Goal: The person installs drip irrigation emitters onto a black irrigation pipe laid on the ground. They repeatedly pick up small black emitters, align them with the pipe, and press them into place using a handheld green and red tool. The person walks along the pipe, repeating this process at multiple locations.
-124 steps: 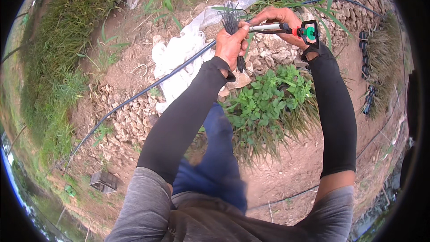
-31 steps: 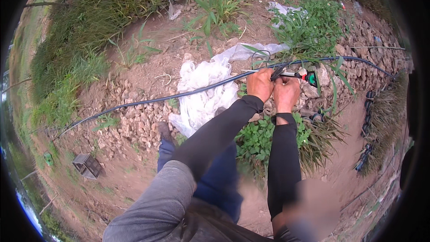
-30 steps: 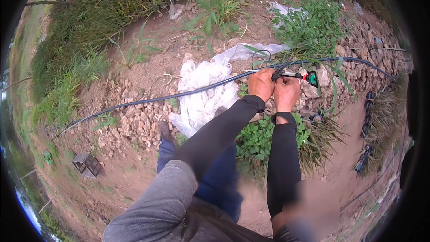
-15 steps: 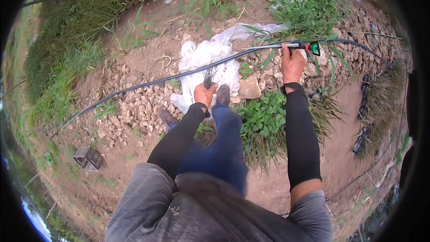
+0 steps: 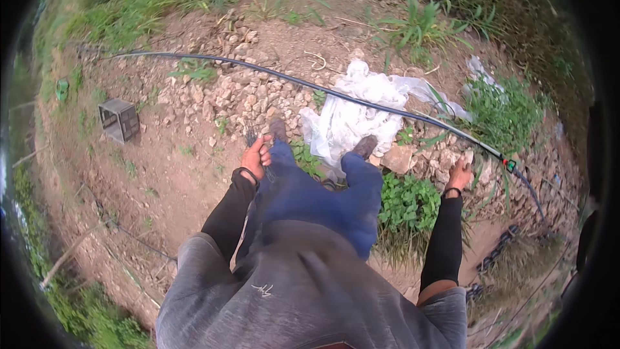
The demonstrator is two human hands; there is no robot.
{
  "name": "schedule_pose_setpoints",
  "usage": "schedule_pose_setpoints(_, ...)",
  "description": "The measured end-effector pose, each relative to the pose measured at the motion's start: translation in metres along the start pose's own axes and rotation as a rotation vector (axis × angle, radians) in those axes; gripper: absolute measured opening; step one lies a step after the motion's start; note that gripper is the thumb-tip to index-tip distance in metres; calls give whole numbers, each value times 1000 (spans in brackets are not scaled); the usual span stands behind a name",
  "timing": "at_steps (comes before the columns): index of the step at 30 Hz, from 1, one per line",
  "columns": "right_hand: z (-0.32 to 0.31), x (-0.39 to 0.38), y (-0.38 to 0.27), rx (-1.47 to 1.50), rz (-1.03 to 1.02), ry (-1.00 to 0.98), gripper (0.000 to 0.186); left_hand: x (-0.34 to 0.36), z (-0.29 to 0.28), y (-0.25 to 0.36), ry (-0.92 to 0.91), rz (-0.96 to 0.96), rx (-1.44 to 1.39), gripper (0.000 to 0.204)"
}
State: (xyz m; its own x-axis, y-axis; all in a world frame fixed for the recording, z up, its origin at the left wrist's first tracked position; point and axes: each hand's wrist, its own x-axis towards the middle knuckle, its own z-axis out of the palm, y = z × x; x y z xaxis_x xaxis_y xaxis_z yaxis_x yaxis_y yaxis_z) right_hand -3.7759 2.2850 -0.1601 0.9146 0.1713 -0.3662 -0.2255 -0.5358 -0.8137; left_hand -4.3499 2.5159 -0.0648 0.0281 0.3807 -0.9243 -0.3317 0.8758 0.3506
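A bundle of thin dark strands (image 5: 250, 136) pokes out of my left hand (image 5: 256, 158), which is closed around it beside my left boot. Whether the strands are wire or ties is hard to tell. My right hand (image 5: 460, 176) is off the dark hose (image 5: 303, 82), just on its near side over the stones. Its fingers are loosely bent and apart, with nothing clearly in them. On the hose, farther right than that hand, sits a green fitting with red and black parts (image 5: 510, 165). The hose crosses over crumpled white plastic sheeting (image 5: 369, 90).
Broken stones (image 5: 242, 100) lie in a band under the hose. A grey crate (image 5: 119, 120) sits on bare soil at the left. Leafy plants (image 5: 408, 205) grow beside my right leg, and a weed clump (image 5: 507, 110) stands at the far right. Tall grass lines the back.
My right hand has let go of the hose near the fitting and drawn back. My left hand has moved left, away from the sheeting, still with the strands. The whole view has turned.
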Motion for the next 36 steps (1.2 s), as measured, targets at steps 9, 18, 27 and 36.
schedule_pose_setpoints(9,35,-214,9,-399,371,-900,22,-103,-72,-17,-205,-107,-260,38)
schedule_pose_setpoints(18,182,-358,-75,-667,130,-982,19,-128,-274,91,-165,142,-636,34)
schedule_pose_setpoints(27,431,-604,-190,-836,-381,-1490,43,-194,-531,25,361,512,-1393,32)
schedule_pose_setpoints(36,543,-754,-165,-1315,-655,-1767,36,-194,-554,-108,516,571,-2023,33)
